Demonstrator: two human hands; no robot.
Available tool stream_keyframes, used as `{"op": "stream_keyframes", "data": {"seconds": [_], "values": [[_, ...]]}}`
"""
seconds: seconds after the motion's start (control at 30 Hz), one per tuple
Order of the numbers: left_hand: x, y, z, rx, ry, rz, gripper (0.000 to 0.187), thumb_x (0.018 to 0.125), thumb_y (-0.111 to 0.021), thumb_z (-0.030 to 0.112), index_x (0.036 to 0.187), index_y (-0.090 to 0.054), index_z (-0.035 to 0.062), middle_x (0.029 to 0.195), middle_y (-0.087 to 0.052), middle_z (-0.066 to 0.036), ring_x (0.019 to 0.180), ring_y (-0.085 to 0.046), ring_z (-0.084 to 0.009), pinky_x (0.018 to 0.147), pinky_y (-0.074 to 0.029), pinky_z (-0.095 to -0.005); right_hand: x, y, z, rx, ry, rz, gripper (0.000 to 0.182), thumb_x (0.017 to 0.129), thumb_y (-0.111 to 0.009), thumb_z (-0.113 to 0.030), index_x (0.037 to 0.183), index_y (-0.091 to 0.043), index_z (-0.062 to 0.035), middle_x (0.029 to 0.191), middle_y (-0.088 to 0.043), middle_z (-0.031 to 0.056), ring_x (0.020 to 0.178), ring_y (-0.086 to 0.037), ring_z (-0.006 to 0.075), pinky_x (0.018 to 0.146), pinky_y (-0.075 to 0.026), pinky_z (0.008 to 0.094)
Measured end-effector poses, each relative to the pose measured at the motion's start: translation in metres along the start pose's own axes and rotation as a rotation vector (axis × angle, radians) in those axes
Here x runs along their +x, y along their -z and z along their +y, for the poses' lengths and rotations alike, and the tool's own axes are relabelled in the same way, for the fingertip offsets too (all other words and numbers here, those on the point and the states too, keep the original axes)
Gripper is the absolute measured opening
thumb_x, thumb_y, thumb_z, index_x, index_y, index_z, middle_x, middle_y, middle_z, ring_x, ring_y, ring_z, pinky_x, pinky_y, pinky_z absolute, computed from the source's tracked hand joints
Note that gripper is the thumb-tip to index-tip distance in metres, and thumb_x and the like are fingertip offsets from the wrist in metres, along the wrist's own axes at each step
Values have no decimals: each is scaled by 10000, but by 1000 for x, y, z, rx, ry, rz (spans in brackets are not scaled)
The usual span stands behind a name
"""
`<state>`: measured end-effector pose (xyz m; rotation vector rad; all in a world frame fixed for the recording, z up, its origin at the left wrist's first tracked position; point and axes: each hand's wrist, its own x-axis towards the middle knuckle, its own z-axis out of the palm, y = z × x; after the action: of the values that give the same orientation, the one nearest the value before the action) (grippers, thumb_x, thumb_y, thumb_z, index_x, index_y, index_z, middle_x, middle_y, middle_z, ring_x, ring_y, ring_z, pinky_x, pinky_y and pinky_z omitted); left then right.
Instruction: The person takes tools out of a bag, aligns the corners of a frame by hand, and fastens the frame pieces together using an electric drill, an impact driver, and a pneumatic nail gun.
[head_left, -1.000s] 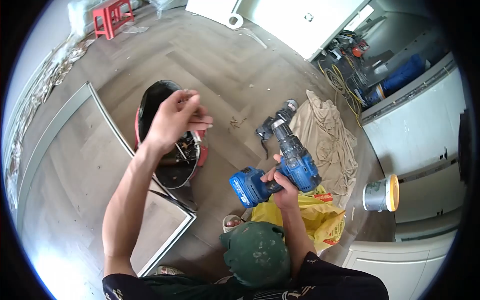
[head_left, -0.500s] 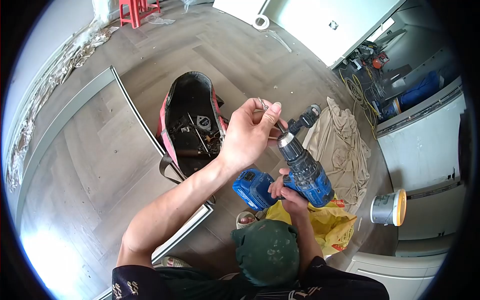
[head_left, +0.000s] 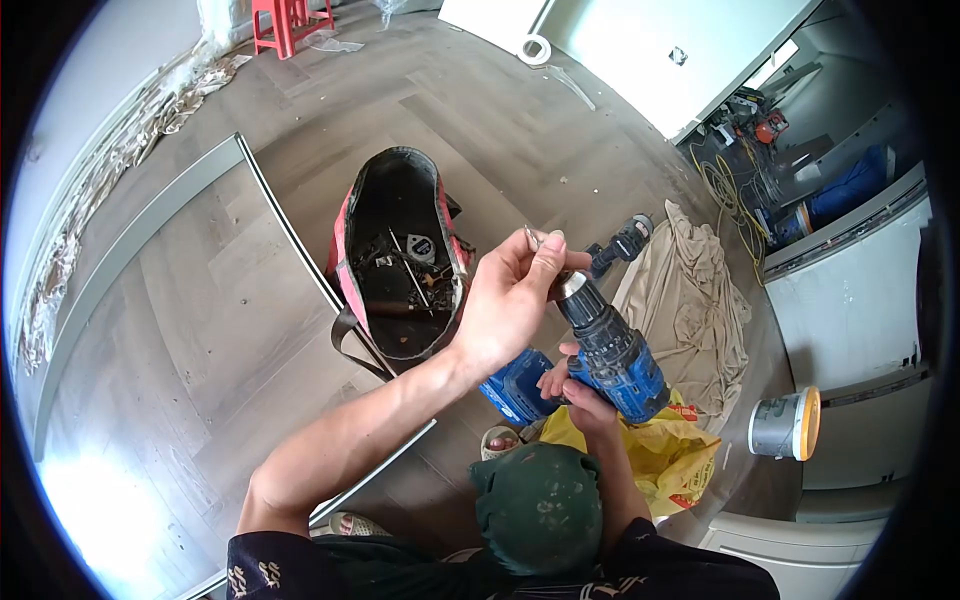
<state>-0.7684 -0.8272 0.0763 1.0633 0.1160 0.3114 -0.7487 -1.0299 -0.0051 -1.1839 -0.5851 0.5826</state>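
My right hand (head_left: 583,392) is wrapped around the handle of a blue and black cordless drill (head_left: 620,360). Its chuck (head_left: 575,290) points up and away from me, and the blue battery (head_left: 518,387) hangs to the left. Just above the chuck, my left hand (head_left: 515,295) pinches a thin spiral drill bit (head_left: 531,237). The bit's tip sticks out past the thumb, while its lower end is hidden by my fingers. Left of my hands, an open red and black tool bag (head_left: 345,250) holds a tape measure (head_left: 421,249) and loose small tools.
A second, black power tool (head_left: 622,246) lies beyond the drill by a beige cloth (head_left: 690,310). A yellow plastic bag (head_left: 660,460) is beneath my right hand. To the right stands a bucket (head_left: 785,424). A long metal-edged frame (head_left: 285,225) crosses the floor at left.
My left hand has come closer to the chuck, and its fingers now cover the gap where the bit's shaft showed. The whole view has shifted slightly.
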Motion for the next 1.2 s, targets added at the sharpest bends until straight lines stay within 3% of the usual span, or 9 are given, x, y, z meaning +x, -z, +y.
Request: {"op": "stream_keyframes", "data": {"seconds": [0.1, 0.3, 0.4, 0.63, 0.7, 0.77, 1.0, 1.1, 1.2], "values": [[-4, -22, 0, -596, 115, 195, 362, 1075, -480, 380, 912, -504, 58, 865, -692, -119, 738, -673, -175, 679, -583, -339, -1, -14, -7, -248, -18, 51, 344, 902, -637, -140, 1218, -593, -12, 848, -650, 83, 834, -642, 222, 837, -505, 384], [6, -28, -12, -682, 151, 299, 412, 1076, -444, 428, 855, -461, 81, 747, -596, -91, 621, -603, -205, 602, -560, -362, -11, -22, 9, -364, -91, 193, 246, 958, -681, -260, 1073, -676, -43, 923, -694, 66, 904, -646, 206, 826, -505, 359], [9, -29, -16, -677, 177, 301, 407, 1072, -458, 422, 845, -454, 84, 688, -531, -66, 572, -561, -201, 570, -547, -367, -21, -5, 18, -670, -290, 119, 277, 968, -606, -22, 1241, -577, -59, 1096, -654, 56, 1008, -619, 156, 951, -485, 339], [6, -26, -31, -585, 202, 373, 358, 1059, -492, 399, 857, -456, 105, 700, -512, -51, 573, -546, -194, 553, -531, -371, -34, 17, 51, -593, -326, 112, 345, 944, -652, -49, 1276, -562, -76, 1012, -630, 29, 994, -601, 147, 919, -494, 343], [7, -25, -35, -539, 225, 408, 356, 1064, -473, 382, 860, -458, 91, 701, -529, -66, 555, -558, -198, 528, -533, -376, -32, 12, 50, -494, -207, 182, 261, 943, -723, -173, 1168, -652, -61, 1050, -680, 73, 949, -630, 196, 850, -510, 364], [9, -20, -43, -539, 202, 390, 363, 1065, -463, 371, 848, -459, 80, 669, -537, -77, 527, -566, -203, 513, -537, -370, -24, -5, 33, -526, -80, 225, 334, 946, -703, -102, 1259, -600, -49, 1103, -670, 66, 996, -623, 192, 894, -500, 353], [16, -19, -59, -574, 210, 318, 414, 1064, -460, 373, 781, -462, 71, 588, -527, -80, 484, -568, -203, 503, -538, -354, -33, 7, 54, -226, -477, 292, 523, 945, -674, -67, 1407, -432, -34, 1098, -642, 71, 980, -609, 191, 885, -489, 341], [16, -17, -59, -518, 187, 344, 449, 1064, -461, 387, 744, -450, 73, 561, -511, -74, 467, -561, -198, 485, -527, -346, -28, 6, 53, -255, -424, 286, 488, 945, -656, -66, 1381, -439, -43, 1021, -616, 60, 918, -593, 177, 845, -475, 333], [15, -1, -56, -500, 225, 173, 492, 1036, -492, 480, 972, -558, -3, 769, -640, -161, 709, -684, -258, 664, -584, -403, -22, 9, 51, -292, -333, 262, 436, 945, -628, -64, 1342, -448, -57, 906, -577, 44, 826, -568, 157, 784, -454, 321]]}}
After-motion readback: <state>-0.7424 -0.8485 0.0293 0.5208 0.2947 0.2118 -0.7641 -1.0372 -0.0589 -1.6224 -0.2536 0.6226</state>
